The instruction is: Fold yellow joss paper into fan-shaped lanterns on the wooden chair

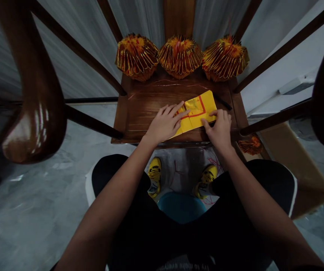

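A yellow paper sheet (209,101) with a red printed border and a gold foil patch lies slantwise on the wooden chair seat (140,107). My left hand (164,123) rests flat over its left part, fingers stretched across the foil. At the sheet's right end, the thumb and fingers of my right hand (219,127) pinch the near edge. Whether it is one sheet or a stack I cannot tell. Behind it stand three pleated gold-and-red paper ornaments, on the left (136,57), in the middle (180,56) and on the right (225,59).
A thin black object (223,101) lies right of the paper. Glossy wooden armrests (34,113) flank the seat. An open cardboard box (297,158) on the right has another pleated paper piece (250,145) at its edge. Between my yellow shoes (154,175) is something blue and rounded (181,207).
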Demonstrator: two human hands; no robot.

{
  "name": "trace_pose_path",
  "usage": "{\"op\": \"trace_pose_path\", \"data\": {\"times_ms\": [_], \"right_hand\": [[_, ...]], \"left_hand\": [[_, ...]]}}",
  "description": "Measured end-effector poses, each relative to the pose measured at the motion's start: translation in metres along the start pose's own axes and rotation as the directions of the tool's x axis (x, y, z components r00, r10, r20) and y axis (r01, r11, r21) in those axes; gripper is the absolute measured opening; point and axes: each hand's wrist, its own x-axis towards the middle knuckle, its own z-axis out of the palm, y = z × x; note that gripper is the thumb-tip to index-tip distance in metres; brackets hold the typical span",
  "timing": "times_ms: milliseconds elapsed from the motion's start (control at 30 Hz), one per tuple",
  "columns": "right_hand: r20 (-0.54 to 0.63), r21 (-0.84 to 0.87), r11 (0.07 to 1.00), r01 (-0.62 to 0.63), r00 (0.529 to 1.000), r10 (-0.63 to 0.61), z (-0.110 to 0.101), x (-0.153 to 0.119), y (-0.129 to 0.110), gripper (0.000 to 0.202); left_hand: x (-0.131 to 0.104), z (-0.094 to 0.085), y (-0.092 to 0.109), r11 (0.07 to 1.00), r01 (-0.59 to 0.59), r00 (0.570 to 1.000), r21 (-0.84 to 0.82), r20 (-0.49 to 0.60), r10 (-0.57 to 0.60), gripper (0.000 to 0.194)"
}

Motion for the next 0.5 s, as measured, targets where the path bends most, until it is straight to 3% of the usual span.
{"op": "trace_pose_path", "data": {"times_ms": [100,200,367,500], "right_hand": [[-0.014,0.143,0.990,-0.004,1.000,0.006,-0.006,0.013,-0.001,0.039],[-0.062,0.224,0.969,0.108,0.993,-0.096,-0.012,0.016,-0.027,0.036],[0.018,0.327,0.917,0.228,0.969,-0.248,-0.005,-0.001,-0.090,0.043],[0.131,0.477,0.838,0.264,0.922,-0.365,0.001,-0.005,-0.109,0.053]], "left_hand": [[0.002,0.000,0.001,0.999,0.018,1.000,-0.034,-0.005,-0.018,0.051],[0.004,-0.004,0.007,0.995,0.060,0.998,-0.085,-0.019,-0.062,0.049],[0.006,-0.010,0.022,0.972,0.146,0.976,-0.184,-0.135,-0.172,0.086],[0.003,-0.015,0.025,0.930,0.197,0.939,-0.309,-0.213,-0.270,0.065]]}}
